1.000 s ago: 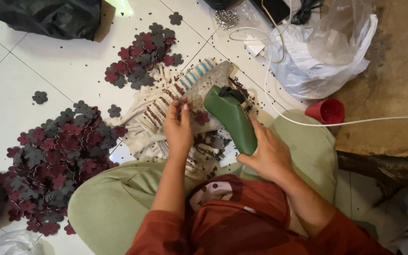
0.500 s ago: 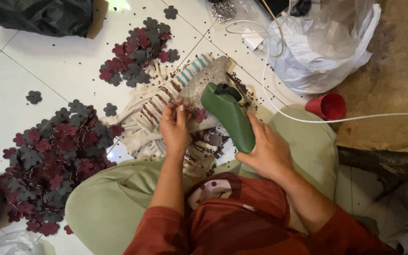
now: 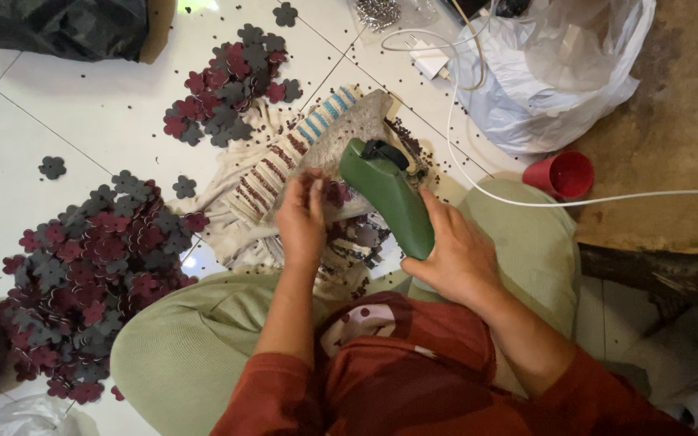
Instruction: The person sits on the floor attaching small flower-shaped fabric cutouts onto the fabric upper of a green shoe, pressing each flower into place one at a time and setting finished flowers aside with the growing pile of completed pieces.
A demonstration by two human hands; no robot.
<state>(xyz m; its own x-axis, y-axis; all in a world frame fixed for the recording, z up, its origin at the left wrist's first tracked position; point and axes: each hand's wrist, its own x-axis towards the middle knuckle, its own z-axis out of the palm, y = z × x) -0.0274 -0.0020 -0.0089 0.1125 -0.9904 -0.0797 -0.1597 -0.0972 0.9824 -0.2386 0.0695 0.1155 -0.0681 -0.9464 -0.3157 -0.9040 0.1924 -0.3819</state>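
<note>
Right hand (image 3: 454, 254) is wrapped tight around a green plastic glue-gun-shaped tool (image 3: 389, 194), nozzle end tilted away over a striped woven cloth (image 3: 284, 161) on the floor. Left hand (image 3: 300, 218) has fingertips pinched on a small dark red flower-shaped cutout (image 3: 334, 192), just beside the tool's tip. Big pile of maroon and grey flower cutouts (image 3: 90, 266) lies to the left on white floor tiles (image 3: 82, 113); red plastic cup (image 3: 561, 173) and white cord (image 3: 607, 198) to the right.

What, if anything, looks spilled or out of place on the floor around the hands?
Tiny dark specks lie scattered loose over the white tiles and the striped cloth, thickest beside the green tool in the right hand. A few flower cutouts sit apart from the piles.
</note>
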